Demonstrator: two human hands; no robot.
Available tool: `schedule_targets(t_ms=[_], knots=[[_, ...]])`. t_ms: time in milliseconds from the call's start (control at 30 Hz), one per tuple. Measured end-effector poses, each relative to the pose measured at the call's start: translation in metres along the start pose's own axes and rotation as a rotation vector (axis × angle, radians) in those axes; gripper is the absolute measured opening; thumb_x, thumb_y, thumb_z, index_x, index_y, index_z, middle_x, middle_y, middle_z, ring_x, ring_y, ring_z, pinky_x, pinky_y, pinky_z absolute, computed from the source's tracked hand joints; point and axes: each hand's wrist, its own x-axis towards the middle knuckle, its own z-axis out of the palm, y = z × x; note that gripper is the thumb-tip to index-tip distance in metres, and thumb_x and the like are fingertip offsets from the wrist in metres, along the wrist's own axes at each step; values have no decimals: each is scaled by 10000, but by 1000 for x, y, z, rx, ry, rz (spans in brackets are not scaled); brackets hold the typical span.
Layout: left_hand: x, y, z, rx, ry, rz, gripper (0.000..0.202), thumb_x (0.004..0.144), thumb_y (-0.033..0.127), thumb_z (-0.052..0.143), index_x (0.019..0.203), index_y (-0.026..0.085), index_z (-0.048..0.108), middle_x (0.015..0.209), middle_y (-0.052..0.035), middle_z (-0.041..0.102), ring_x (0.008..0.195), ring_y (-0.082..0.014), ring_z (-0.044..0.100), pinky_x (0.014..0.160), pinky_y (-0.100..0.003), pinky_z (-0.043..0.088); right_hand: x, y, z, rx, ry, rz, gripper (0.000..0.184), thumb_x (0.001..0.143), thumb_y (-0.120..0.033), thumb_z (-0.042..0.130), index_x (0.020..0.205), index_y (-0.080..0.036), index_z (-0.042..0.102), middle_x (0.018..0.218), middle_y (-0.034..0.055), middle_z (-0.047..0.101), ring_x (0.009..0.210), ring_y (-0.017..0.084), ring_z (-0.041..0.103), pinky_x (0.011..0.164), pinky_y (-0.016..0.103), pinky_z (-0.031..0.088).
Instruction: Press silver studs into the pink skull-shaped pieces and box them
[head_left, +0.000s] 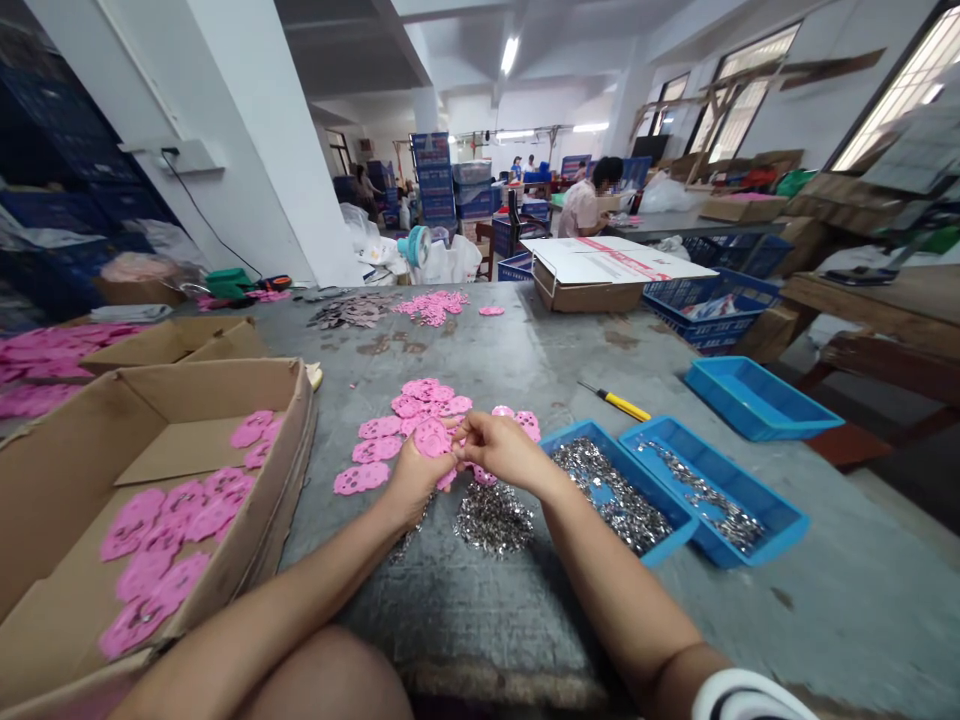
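Observation:
Between thumb and fingers, my left hand (415, 478) grips a flat pink plastic piece (433, 438) with a rounded, skull-like outline. My right hand (495, 446) meets it at the piece's right edge, fingers pinched together; whatever they hold is too small or hidden to make out. Several similar pink pieces (377, 448) lie on the table around and beyond my hands. Just below my right hand is a heap of small shiny metal parts (493, 518), and more lie partly hidden under my left wrist.
An open cardboard box (292, 480) with pink pieces stands at left. To the right are a blue tray (675, 545) and a second blue tray (787, 530) with metal parts, and a yellow-handled screwdriver (626, 405). A flat carton (592, 292) sits farther back. A person (581, 208) sits beyond.

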Motion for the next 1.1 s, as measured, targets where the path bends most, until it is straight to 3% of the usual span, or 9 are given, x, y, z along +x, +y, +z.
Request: schedule_targets(t_ms=[200,467,633,1100], knots=[[0,4,-1,-63,127,-15,531,458,241,825,938,139,623,586,51,594,419,-92,482,324,-191,374,5,3,6,-96,51,0,190,820,-190,666,654,-182,574,691,-5,681,642,116,560,609,235,347],[1,3,-1,-70,181,-33,537,448,250,809,926,132,593,546,71,576,393,-80,451,311,-187,362,8,4,11,-71,88,35,189,822,-202,672,660,-188,575,693,-8,647,687,133,555,656,245,354],[1,2,-1,-86,175,-38,549,453,249,800,946,135,587,575,62,592,406,-85,468,312,-188,366,6,2,9,-52,102,43,176,794,-150,683,661,-189,575,713,-6,659,737,142,574,689,250,362],[1,1,-2,-82,147,1,507,477,241,801,937,145,610,588,53,592,412,-87,476,325,-190,381,6,3,10,-2,86,36,157,816,-193,662,681,-193,583,706,-5,688,698,141,607,660,249,385]])
